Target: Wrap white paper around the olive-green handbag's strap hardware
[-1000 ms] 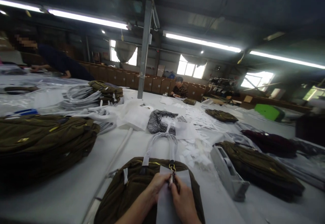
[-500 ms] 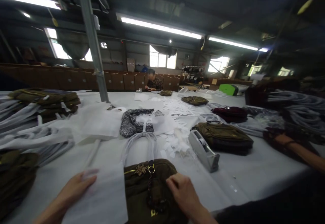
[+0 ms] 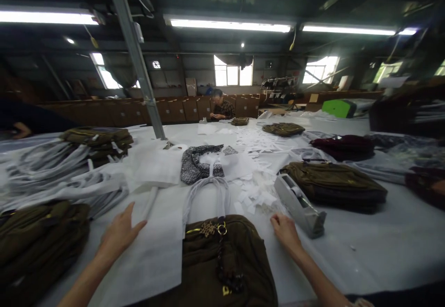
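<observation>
1. Olive bag (image 3: 239,257) — front centre, handles (image 3: 225,199) pointing away from wearer; long axis cropped, unclear.
2. Left hand (image 3: 120,231): fingers spread at white sheet (image 3: 156,256).
3. Right hand (image 3: 285,231): fingers curled, contents unclear — now off bag, near tape dispenser (image 3: 299,207).

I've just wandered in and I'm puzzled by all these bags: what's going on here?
Someone is working bare-handed around an olive bag with wrapped handles; a dark braided cord runs down its front. Their left hand, thumb and forefinger spread, is at a white sheet that overlaps the bag's left side. Their right hand, fingers curled, is near a gray tape dispenser; whether it holds anything is unclear.
</observation>
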`<state>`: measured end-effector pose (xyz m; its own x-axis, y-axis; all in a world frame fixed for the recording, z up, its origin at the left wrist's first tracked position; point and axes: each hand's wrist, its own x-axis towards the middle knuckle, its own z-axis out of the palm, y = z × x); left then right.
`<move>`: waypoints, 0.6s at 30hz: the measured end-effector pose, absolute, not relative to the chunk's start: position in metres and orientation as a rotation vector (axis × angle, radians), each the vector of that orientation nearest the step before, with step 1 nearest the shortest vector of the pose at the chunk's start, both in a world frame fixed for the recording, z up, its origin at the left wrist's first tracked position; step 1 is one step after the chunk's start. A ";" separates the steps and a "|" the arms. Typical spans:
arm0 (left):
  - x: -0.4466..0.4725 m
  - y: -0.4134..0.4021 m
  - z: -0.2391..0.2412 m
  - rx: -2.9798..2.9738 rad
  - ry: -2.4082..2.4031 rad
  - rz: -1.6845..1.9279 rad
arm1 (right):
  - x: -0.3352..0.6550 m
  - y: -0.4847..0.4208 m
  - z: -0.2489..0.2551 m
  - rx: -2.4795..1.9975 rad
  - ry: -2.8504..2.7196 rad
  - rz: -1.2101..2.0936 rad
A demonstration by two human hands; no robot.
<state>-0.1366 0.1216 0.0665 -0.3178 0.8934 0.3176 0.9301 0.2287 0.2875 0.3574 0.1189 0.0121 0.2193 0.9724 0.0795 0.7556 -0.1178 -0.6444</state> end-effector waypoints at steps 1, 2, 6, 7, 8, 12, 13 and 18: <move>-0.129 0.120 0.073 -1.778 -2.381 -0.670 | 0.361 0.117 0.015 -1.919 -1.573 0.536; -0.117 0.117 0.081 -1.788 -2.386 -0.716 | 0.365 0.115 0.017 -1.917 -1.553 0.574; -0.030 0.093 0.106 -2.082 -2.468 -1.149 | 0.370 0.088 0.027 -1.794 -1.416 0.746; -0.002 0.084 0.107 -2.194 -2.410 -1.288 | 0.369 0.079 0.030 -1.719 -1.388 0.811; 0.028 0.075 0.105 -2.334 -2.342 -1.426 | 0.367 0.068 0.033 -1.635 -1.373 0.880; 0.135 0.039 0.074 -2.903 -2.595 -1.786 | 0.350 0.024 0.049 -1.425 -1.445 1.023; 0.155 0.031 0.065 -2.938 -2.715 -1.946 | 0.345 0.014 0.052 -1.397 -1.487 1.038; 0.189 0.001 0.036 -2.604 -2.626 -2.876 | 0.320 -0.028 0.062 -1.312 -1.644 1.169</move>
